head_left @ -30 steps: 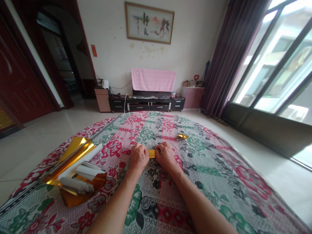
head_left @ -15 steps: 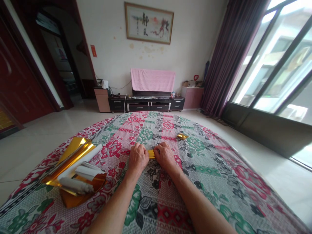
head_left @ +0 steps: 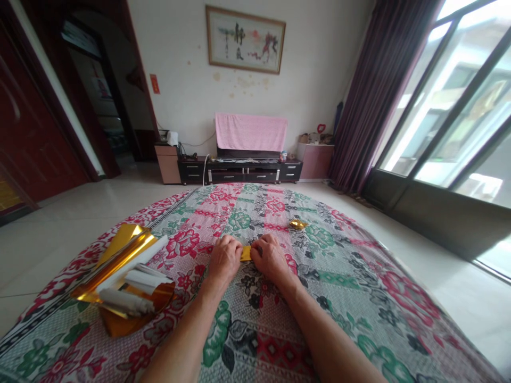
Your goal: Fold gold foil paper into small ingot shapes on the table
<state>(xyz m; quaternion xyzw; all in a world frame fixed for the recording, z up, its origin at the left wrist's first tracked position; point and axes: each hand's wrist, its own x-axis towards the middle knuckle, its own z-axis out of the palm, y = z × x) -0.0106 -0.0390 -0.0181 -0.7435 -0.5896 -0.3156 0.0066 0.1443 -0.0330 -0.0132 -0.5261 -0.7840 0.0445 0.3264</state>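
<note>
A small yellow-gold strip [head_left: 246, 253] lies between my two hands, low over the patterned cloth. My left hand [head_left: 225, 256] is closed on its left end, fingers curled. At the other end my right hand [head_left: 271, 255] grips it with bent fingers; the thumb and fingertips are partly hidden. Beyond my right hand, a small shiny gold folded piece [head_left: 298, 224] rests on the cloth.
A floral cloth [head_left: 343, 319] covers the round surface. At its left lie gold foil sheets [head_left: 120, 255] and white rolled papers [head_left: 125, 303]. Farther off stand a low black cabinet [head_left: 243, 175] and a screen under a pink cloth [head_left: 251, 131].
The hands have drawn slightly closer together, with a little less of the yellow-gold strip showing between them. Both still hold it.
</note>
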